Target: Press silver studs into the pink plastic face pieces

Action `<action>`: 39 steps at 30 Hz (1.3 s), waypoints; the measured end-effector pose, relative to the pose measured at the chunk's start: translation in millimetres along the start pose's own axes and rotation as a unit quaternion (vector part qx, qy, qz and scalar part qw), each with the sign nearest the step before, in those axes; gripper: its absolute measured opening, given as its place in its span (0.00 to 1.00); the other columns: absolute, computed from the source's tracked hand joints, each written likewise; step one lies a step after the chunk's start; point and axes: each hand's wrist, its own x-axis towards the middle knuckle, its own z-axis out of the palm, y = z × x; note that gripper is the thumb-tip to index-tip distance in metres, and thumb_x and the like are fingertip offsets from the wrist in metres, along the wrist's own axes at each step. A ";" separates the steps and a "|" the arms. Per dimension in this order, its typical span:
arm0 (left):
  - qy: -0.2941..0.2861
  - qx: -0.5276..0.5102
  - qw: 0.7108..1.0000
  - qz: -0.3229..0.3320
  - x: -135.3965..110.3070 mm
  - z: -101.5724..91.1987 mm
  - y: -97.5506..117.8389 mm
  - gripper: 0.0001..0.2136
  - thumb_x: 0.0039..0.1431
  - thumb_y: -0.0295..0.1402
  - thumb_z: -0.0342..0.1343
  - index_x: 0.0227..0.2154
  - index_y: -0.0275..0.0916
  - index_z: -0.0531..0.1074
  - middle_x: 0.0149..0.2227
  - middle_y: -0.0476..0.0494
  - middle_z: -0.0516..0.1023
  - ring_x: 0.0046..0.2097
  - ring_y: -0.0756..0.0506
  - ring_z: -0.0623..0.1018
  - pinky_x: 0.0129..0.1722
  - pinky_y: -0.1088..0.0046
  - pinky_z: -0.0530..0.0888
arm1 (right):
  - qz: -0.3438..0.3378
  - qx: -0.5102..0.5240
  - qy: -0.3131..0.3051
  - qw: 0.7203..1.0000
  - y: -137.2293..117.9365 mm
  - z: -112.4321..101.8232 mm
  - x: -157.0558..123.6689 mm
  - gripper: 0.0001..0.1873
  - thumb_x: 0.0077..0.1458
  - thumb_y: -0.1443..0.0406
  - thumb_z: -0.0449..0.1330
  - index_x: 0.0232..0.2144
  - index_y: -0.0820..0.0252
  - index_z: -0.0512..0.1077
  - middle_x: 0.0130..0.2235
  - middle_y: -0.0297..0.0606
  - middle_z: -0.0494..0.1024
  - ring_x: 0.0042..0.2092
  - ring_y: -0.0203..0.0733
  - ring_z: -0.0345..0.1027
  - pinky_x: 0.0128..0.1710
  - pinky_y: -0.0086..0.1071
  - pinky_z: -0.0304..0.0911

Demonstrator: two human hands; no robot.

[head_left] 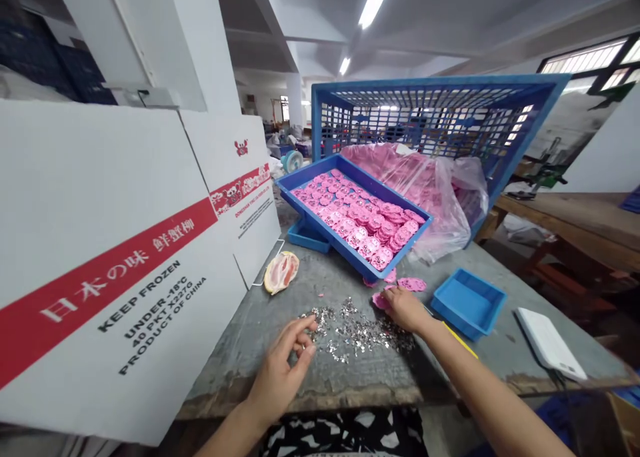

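Observation:
My left hand point(283, 370) rests at the near edge of a grey worktable point(280, 310), with its fingertips pinched together at the edge of a pile of tiny silver pieces point(355, 330). What the fingertips hold is too small to see. My right hand point(405, 308) reaches forward past the pile and closes on a pink plastic piece point(380, 300). Loose pink pieces point(413, 284) lie just beyond it. A blue tray point(305, 207), propped at a slant, holds several rows of pink pieces point(360, 220).
A large white carton point(115, 270) stands on the left. A tall blue crate point(440, 117) with a plastic bag of pink parts point(425, 184) stands behind the tray. A small blue bin point(467, 302), a white flat device point(550, 344), a pale pink object point(281, 272) and a yellow pencil point(460, 340) lie nearby.

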 end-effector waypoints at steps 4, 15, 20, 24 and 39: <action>-0.017 -0.032 0.998 -0.060 -7.7 17.1 -8.0 0.15 0.61 0.38 0.59 0.51 0.49 0.76 0.47 0.43 0.80 0.41 0.44 0.79 0.45 0.64 0.75 | 0.043 0.109 0.061 0.991 -16.9 0.9 -15.2 0.29 0.60 0.66 0.58 0.62 0.66 0.63 0.55 0.52 0.75 0.51 0.46 0.71 0.52 0.38 0.64; -0.100 -0.173 0.970 -0.141 12.9 84.8 4.9 0.26 0.56 0.36 0.63 0.58 0.44 0.70 0.61 0.38 0.74 0.63 0.39 0.72 0.63 0.62 0.68 | 0.043 0.383 0.097 0.918 -121.1 -11.2 -72.3 0.36 0.56 0.58 0.62 0.64 0.61 0.63 0.58 0.51 0.75 0.56 0.52 0.72 0.57 0.45 0.64; -0.102 -0.246 0.937 -0.224 17.1 85.0 3.5 0.30 0.54 0.43 0.64 0.58 0.39 0.66 0.50 0.34 0.80 0.35 0.43 0.81 0.31 0.68 0.75 | 0.099 0.414 0.127 0.896 -77.8 -5.5 -77.8 0.25 0.61 0.59 0.57 0.59 0.58 0.69 0.44 0.41 0.82 0.39 0.44 0.76 0.41 0.38 0.69; -0.078 -0.311 0.908 -0.269 21.6 78.4 -0.4 0.32 0.49 0.42 0.68 0.55 0.37 0.66 0.46 0.34 0.81 0.35 0.44 0.81 0.31 0.69 0.76 | 0.187 0.215 0.147 0.947 -25.3 4.1 -94.9 0.14 0.60 0.63 0.58 0.46 0.62 0.76 0.45 0.47 0.80 0.46 0.51 0.75 0.47 0.41 0.66; -0.094 -0.311 0.901 -0.289 40.3 73.7 3.4 0.24 0.53 0.38 0.65 0.51 0.36 0.68 0.44 0.36 0.81 0.35 0.44 0.81 0.32 0.69 0.75 | 0.280 0.055 0.000 0.958 -9.5 43.0 -101.2 0.12 0.68 0.65 0.48 0.39 0.56 0.71 0.45 0.42 0.78 0.42 0.46 0.77 0.35 0.34 0.58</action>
